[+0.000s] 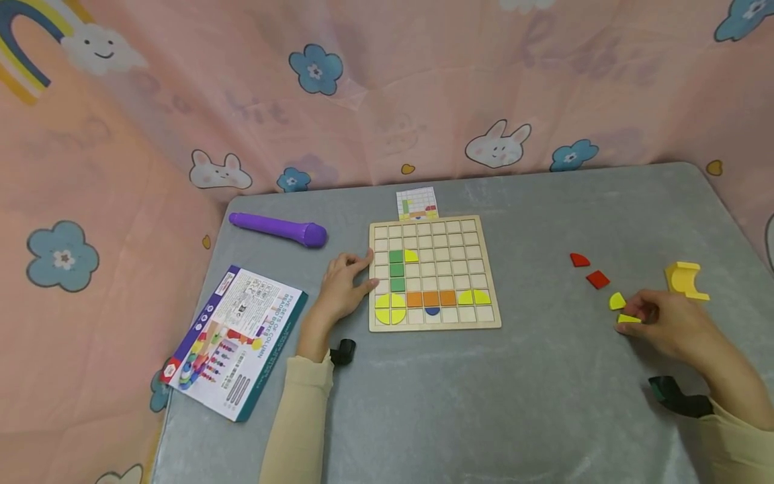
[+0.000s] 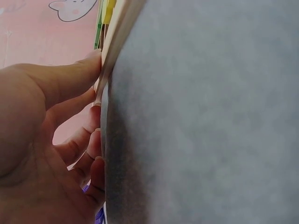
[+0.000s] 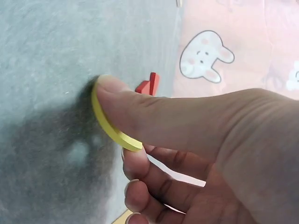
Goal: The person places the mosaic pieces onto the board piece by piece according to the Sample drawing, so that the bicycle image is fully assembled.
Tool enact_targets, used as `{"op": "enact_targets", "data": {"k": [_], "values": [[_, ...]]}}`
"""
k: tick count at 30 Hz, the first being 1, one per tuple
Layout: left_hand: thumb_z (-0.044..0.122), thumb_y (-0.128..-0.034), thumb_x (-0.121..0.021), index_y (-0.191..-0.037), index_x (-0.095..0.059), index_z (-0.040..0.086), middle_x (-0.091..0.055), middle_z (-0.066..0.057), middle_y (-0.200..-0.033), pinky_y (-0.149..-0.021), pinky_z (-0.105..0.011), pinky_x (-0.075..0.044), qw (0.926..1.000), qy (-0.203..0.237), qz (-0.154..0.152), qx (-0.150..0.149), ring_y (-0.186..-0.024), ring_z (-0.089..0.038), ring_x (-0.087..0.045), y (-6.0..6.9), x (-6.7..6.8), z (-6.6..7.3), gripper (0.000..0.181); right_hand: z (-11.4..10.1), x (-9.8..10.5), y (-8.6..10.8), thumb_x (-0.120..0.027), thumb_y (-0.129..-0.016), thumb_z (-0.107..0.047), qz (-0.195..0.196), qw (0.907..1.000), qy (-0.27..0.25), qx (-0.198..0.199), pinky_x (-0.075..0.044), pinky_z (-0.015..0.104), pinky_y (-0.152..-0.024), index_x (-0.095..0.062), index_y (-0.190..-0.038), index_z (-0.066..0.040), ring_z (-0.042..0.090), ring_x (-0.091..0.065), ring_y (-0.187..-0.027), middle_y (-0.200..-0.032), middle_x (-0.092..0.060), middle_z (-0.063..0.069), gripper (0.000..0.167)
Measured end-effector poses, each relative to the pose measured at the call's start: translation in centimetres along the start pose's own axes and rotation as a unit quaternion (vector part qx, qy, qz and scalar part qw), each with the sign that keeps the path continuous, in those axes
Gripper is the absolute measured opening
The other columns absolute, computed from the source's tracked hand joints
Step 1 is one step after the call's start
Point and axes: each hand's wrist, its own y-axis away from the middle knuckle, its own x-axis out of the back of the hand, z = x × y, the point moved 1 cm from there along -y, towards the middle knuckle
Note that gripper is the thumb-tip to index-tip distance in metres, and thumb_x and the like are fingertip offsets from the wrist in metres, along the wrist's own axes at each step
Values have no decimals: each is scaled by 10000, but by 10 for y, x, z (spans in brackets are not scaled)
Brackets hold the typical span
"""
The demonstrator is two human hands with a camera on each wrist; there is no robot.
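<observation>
My right hand (image 1: pixel 674 326) pinches a yellow quarter-circle piece (image 3: pixel 108 126) between thumb and fingers, just above the table at the right. A second yellow quarter-circle piece (image 1: pixel 617 301) lies by its fingertips. Beyond it are a red square piece (image 1: pixel 598 279) and a red quarter-circle piece (image 1: pixel 579 260). My left hand (image 1: pixel 343 286) touches the left edge of the wooden grid board (image 1: pixel 435 323), thumb and index fingertip spread apart along it. On the board sit green squares (image 1: pixel 396 269), orange squares (image 1: pixel 431 298), yellow quarter circles (image 1: pixel 390 309) and a blue half-circle piece (image 1: pixel 432 311).
A small pattern card (image 1: pixel 417 204) lies against the board's far edge. At the left are a purple toy microphone (image 1: pixel 278 228) and a printed box (image 1: pixel 236 343). A yellow curved block (image 1: pixel 684 280) stands beyond my right hand. A patterned pink curtain (image 1: pixel 393 87) borders the grey table.
</observation>
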Motion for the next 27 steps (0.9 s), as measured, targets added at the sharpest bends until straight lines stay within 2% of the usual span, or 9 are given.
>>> {"op": "enact_targets", "data": {"k": [4, 7, 10, 13, 15, 18, 22, 27], "values": [[278, -1044, -687, -1623, -433, 191, -478, -197, -1501, -1136, -555, -337, 10000, 4, -13, 12, -1355, -374, -418, 0, 0, 1, 638, -4, 1, 0, -865, -862, -137, -70, 9998, 49, 175, -357, 284, -624, -648, -880, -18, 165, -484, -726, -777, -565, 38, 247], [274, -1044, -688, -1624, -432, 192, -477, -198, -1504, -1139, -554, -335, 10000, 16, -16, 20, -1362, -375, -417, 0, 0, 2, 639, -12, -1, -1, -865, -875, -174, 91, 9993, 38, 369, -358, 269, -618, -662, -891, -50, 128, -475, -719, -783, -579, 18, 239], [269, -1046, -685, -1625, -430, 188, -476, -203, -1504, -1135, -556, -335, 10000, 17, -11, 0, -1358, -379, -418, 0, 0, 1, 637, -29, -6, -5, -876, -873, -175, 442, 9969, -111, 649, -373, 248, -617, -709, -952, -45, 72, -471, -721, -810, -607, 17, 226], [266, -1048, -682, -1623, -433, 182, -480, -206, -1497, -1130, -557, -336, 10000, 18, -6, -12, -1349, -382, -421, 0, 0, 0, 633, -49, -15, -10, -877, -870, -124, 847, 9899, -277, 1099, -396, 232, -633, -755, -992, -56, 53, -490, -747, -858, -658, 29, 185], [267, -1048, -682, -1623, -435, 183, -482, -204, -1493, -1129, -556, -337, 10000, 13, -4, -4, -1344, -380, -423, 0, 0, 1, 631, -63, -22, -12, -879, -856, -83, 1074, 9838, -365, 1388, -404, 238, -660, -782, -965, -88, 79, -512, -776, -871, -676, 33, 145], [268, -1048, -681, -1622, -437, 184, -485, -201, -1492, -1128, -551, -338, 10000, 0, -5, 18, -1339, -377, -425, 0, 1, 1, 629, -85, -33, -14, -892, -837, -69, 1273, 9789, -530, 1509, -426, 260, -705, -791, -912, -127, 166, -562, -797, -862, -709, 30, 139], [269, -1047, -682, -1622, -437, 187, -483, -199, -1499, -1134, -551, -334, 10000, 8, 6, 28, -1342, -376, -424, 0, 1, 1, 630, -114, -47, -15, -897, -836, -84, 1115, 9778, -829, 1569, -482, 332, -764, -815, -935, -133, 206, -622, -838, -877, -736, 31, 137], [271, -1048, -682, -1624, -432, 187, -480, -199, -1500, -1148, -554, -327, 10000, 14, 15, 30, -1347, -373, -422, -1, 0, 0, 634, -141, -62, -15, -860, -870, -61, 669, 9777, -1112, 1652, -529, 468, -858, -821, -978, -109, 255, -688, -914, -958, -775, 64, 125]]}}
